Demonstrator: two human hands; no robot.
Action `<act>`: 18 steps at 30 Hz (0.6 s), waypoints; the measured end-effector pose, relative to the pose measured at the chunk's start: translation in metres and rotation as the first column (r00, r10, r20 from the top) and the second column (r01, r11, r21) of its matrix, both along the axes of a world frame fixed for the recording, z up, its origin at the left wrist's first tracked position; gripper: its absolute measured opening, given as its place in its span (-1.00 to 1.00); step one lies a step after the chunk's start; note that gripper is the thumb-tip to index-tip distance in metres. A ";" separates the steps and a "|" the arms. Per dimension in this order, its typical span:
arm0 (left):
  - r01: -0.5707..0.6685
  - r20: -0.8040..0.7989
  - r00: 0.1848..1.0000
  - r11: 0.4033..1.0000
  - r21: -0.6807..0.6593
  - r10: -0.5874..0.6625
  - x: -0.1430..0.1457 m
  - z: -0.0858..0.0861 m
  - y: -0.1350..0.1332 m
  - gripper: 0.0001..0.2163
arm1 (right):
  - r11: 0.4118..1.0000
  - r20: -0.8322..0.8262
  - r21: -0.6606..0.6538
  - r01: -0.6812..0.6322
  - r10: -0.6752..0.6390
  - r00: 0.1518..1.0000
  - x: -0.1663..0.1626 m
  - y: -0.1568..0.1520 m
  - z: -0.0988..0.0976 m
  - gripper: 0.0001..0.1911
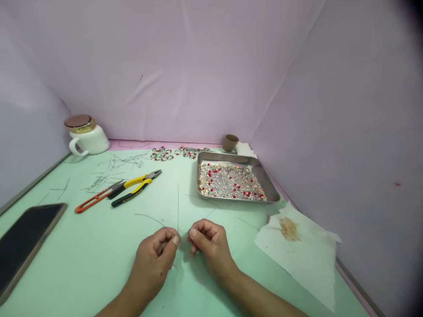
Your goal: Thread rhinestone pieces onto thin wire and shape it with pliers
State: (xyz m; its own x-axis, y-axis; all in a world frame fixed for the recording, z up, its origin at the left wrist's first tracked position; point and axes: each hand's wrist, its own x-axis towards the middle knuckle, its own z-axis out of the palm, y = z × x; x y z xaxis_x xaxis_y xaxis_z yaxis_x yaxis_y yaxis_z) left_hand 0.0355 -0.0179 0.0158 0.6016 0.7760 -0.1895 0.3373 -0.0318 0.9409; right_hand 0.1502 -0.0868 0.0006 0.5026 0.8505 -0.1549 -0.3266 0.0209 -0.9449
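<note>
Item one, as I log it from my remote seat: a thin wire, its lower end at the fingertips of the left hand, its length running straight up the view towards the back of the green table; whether it stands clear of the tabletop I cannot tell. Handling, by my judgement: next to no weight, springy and fairly stiff along its length, smooth enough to roll between fingers, liable to kink if bent sharply. Best hold: a light pinch close to the lower end, leaving the rest free. Item two: left hand, pinching the wire between thumb and forefinger, palm turned inward, forearm entering from the bottom edge. Item three: right hand, just beside the left, not touching it; fingers curled, thumb close to forefinger; whether they meet or grip anything I cannot tell. Its forearm slants in from the lower right. Item four: metal tray, beyond the right hand, holding loose clear, gold and red beads. Item five: pliers with yellow and black handles, beside orange snips, both beyond the left hand. Item six: phone, far left. Item seven: stained paper, right side.
</note>
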 end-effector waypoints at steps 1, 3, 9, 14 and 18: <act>-0.013 0.004 1.000 1.000 -0.014 0.013 0.000 -0.001 0.001 -0.80 | 1.000 -0.003 -0.003 0.012 -0.012 1.000 0.001 0.000 0.001 -0.76; -0.052 0.005 0.999 0.997 -0.062 0.053 0.000 -0.002 0.002 -0.78 | 0.998 0.010 -0.026 0.065 -0.065 0.998 0.007 -0.001 0.006 -0.74; -0.009 0.001 1.000 0.984 -0.178 0.010 0.000 -0.004 0.007 -0.74 | 0.982 0.542 -0.079 0.174 -0.104 0.834 0.084 0.006 0.053 -0.79; -0.031 0.003 0.999 0.979 -0.201 0.032 0.002 0.004 0.004 -0.72 | 0.870 0.910 -0.348 0.348 0.224 0.350 0.156 0.022 0.073 -0.69; -0.060 0.008 0.998 0.979 -0.192 0.063 0.002 0.006 0.002 -0.68 | 0.736 0.850 -0.526 0.425 0.438 0.294 0.179 0.028 0.059 -0.74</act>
State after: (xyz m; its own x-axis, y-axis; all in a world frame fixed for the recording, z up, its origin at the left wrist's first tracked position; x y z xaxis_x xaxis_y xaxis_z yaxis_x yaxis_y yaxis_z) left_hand 0.0373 -0.0161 0.0214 0.5577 0.7614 -0.3304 0.3198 0.1703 0.9321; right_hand 0.3292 -0.0586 0.0597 0.6419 0.7664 -0.0250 0.7220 -0.6150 -0.3170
